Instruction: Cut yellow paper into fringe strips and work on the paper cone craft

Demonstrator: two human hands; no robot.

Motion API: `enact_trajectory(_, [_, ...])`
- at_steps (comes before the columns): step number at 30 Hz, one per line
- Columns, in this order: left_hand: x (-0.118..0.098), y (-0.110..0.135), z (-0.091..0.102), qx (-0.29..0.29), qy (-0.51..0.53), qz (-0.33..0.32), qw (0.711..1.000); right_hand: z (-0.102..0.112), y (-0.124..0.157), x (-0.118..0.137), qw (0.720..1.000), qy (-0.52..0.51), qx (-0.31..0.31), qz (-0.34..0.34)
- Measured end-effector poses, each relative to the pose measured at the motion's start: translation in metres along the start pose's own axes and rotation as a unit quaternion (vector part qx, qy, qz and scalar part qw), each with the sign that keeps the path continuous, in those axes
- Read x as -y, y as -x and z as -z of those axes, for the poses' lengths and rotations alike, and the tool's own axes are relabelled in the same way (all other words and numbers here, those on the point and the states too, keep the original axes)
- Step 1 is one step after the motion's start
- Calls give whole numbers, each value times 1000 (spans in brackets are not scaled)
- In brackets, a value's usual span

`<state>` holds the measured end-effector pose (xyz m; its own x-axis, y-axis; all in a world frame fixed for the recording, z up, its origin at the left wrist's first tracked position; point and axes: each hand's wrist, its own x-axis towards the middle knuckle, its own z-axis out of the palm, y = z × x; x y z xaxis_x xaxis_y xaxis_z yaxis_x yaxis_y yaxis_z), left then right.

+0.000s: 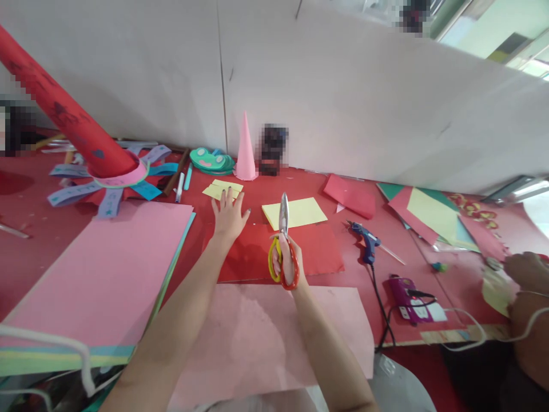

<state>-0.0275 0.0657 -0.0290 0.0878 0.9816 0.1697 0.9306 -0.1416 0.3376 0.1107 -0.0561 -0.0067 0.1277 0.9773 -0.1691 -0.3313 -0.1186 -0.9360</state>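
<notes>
My right hand point(288, 257) grips a pair of scissors point(283, 214) with one yellow and one red handle loop, blades pointing away from me and together. Beneath and beyond the blades lies a folded-looking yellow paper point(304, 212). My left hand point(229, 214) reaches forward with fingers spread, its fingertips on smaller yellow paper pieces point(214, 187). A red sheet point(253, 252) is spread under and between both hands. Closer to me, a large pale pink sheet point(257, 320) hangs over the table's front edge.
At left are a stack of coloured sheets point(107, 263) and a tall red paper tube point(72, 109) with paper strips round its base. A pink cone point(246, 151) stands by the wall. To the right lie a blue glue gun point(366, 240), a purple power strip point(412, 300) and another person's hand point(527, 272).
</notes>
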Motion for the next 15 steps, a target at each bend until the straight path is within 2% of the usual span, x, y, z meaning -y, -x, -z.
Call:
enact_trajectory(5, [-20,2,-8,-15,95,-61,993,3,-5,3,995,-31,-79,43])
enact_trajectory(7, [-27,4,-9,-8,119,-113,986,5,-7,4,991,-46,-115,52])
enact_trajectory(9, [-34,7,-9,18,129,-192,973,7,-9,4,988,-57,-136,54])
enact_trajectory(12, [-43,14,-9,86,124,-291,945,10,-11,3,988,-53,-142,43])
enact_trajectory(15, [-49,22,-13,142,128,-301,934,13,-15,4,987,-58,-144,26])
